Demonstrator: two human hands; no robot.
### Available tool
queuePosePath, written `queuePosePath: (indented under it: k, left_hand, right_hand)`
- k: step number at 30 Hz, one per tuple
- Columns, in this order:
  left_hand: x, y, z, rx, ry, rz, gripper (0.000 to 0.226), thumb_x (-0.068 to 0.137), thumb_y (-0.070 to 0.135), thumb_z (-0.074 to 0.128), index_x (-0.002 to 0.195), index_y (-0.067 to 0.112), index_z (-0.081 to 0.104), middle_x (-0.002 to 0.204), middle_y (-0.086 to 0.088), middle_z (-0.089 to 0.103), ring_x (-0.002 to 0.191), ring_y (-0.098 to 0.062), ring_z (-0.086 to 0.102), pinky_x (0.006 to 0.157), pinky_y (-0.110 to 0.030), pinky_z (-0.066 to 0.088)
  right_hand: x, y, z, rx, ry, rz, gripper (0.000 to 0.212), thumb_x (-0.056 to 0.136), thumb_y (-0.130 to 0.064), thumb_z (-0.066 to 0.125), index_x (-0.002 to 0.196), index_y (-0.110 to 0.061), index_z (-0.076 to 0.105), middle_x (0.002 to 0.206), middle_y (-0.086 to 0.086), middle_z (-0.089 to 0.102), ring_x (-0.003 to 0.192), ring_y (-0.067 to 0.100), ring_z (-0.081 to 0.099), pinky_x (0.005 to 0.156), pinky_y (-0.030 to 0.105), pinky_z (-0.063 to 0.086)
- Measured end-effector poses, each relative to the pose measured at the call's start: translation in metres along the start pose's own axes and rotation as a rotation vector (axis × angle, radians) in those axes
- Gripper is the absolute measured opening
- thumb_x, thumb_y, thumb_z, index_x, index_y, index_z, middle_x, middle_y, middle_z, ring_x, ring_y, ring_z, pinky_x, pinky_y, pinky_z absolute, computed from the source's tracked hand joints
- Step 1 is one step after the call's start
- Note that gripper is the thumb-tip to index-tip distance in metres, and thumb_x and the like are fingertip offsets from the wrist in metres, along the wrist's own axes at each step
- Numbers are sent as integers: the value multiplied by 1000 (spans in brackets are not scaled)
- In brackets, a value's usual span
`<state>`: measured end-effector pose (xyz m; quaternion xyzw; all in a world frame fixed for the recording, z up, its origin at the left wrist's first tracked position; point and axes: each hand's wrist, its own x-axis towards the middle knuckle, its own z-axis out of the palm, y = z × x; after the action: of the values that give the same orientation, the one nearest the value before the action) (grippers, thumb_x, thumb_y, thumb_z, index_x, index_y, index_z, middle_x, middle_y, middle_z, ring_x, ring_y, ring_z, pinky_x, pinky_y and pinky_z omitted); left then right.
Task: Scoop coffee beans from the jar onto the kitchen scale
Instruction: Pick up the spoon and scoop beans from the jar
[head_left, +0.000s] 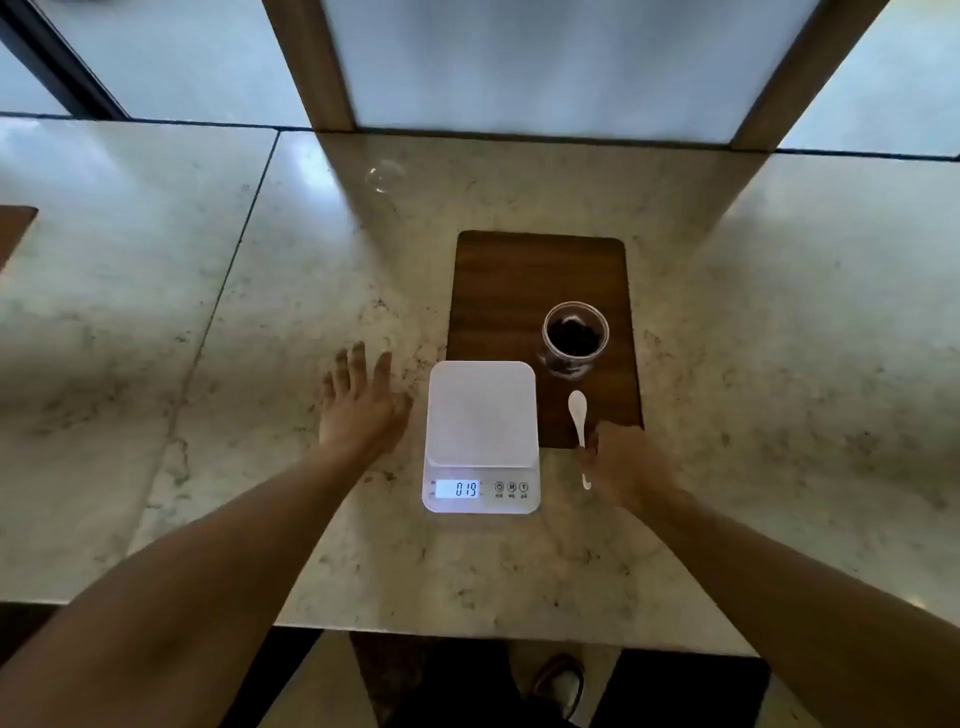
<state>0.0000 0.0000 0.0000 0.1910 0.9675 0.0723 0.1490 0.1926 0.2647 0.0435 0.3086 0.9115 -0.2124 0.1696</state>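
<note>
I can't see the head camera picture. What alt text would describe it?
A person's right hand closes on a white spoon beside a white kitchen scale on a marble counter. An open jar of coffee beans stands on a wooden board; the left hand rests spread, empty.

kitchen | marble counter (519, 561) | scale (480, 415) | wooden board (498, 280)

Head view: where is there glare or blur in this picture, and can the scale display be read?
In the head view, window light glares on the marble counter at far left; the left hand is motion-blurred with fingers spread; the right hand at the white spoon is slightly soft; wide-angle distortion bends the edges; the scale display is sharp, reading 019.
</note>
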Motion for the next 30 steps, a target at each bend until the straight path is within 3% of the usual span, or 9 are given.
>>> queuePosePath:
  k: [2, 6, 10, 17, 20, 23, 30]
  left_hand:
    - [5, 1, 9, 22, 11, 22, 66, 98, 51, 21, 155, 27, 1, 165, -13, -11, 149, -32, -17, 119, -51, -8]
    - [9, 6, 33, 27, -48, 3, 72, 95, 65, 14, 154, 31, -10, 164, -9, -15, 149, -29, -20, 116, -50, -16]
    - [7, 12, 41, 32, 48, -12, 82, 88, 72, -5, 156, 26, 3, 166, -12, -2, 151, -30, -11, 118, -51, -13]
    - [5, 13, 44, 15, 183, 9, 64, 95, 51, 16, 154, 25, 23, 165, -11, 13, 152, -29, 0, 120, -50, -5]
    - [5, 13, 45, -3, 200, -1, 64, 94, 49, 17, 153, 25, 26, 164, -10, 15, 152, -28, 1, 120, -49, -5]
    - [6, 14, 44, -6, 213, -9, 64, 93, 49, 18, 151, 25, 29, 163, -10, 17, 151, -28, 2, 120, -50, -4]
    - [8, 12, 47, -7, 232, -17, 64, 91, 50, 22, 150, 27, 30, 163, -9, 20, 151, -28, 4, 120, -50, -2]
  right_hand:
    - [5, 3, 4, -30, -13, 28, 22, 92, -30, 61, 93, -8, 63, 91, 12, 72, 82, 30, 67, 74, 41, 56]
    - [12, 11, 12, 20, -19, 62, 22, 89, -29, 67, 86, -7, 66, 84, 11, 72, 77, 29, 66, 68, 37, 55]
    - [15, 17, 12, 98, -13, 77, 22, 84, -30, 71, 72, -13, 65, 61, -3, 62, 59, 17, 59, 53, 29, 44]
    - [9, 30, 22, 199, 42, 34, 27, 77, -35, 76, 57, -25, 59, 50, -11, 61, 46, 1, 56, 40, 19, 32]
    - [3, 30, 25, 244, 89, -10, 25, 74, -32, 76, 58, -25, 58, 51, -11, 64, 46, 0, 58, 42, 21, 41]
    - [-4, 26, 26, 264, 145, -105, 23, 73, -30, 77, 59, -26, 59, 53, -12, 64, 46, 1, 58, 43, 18, 40]
    - [-5, 11, 9, 327, 250, -305, 19, 84, -34, 71, 69, -21, 67, 55, -12, 65, 51, 5, 62, 47, 23, 51]
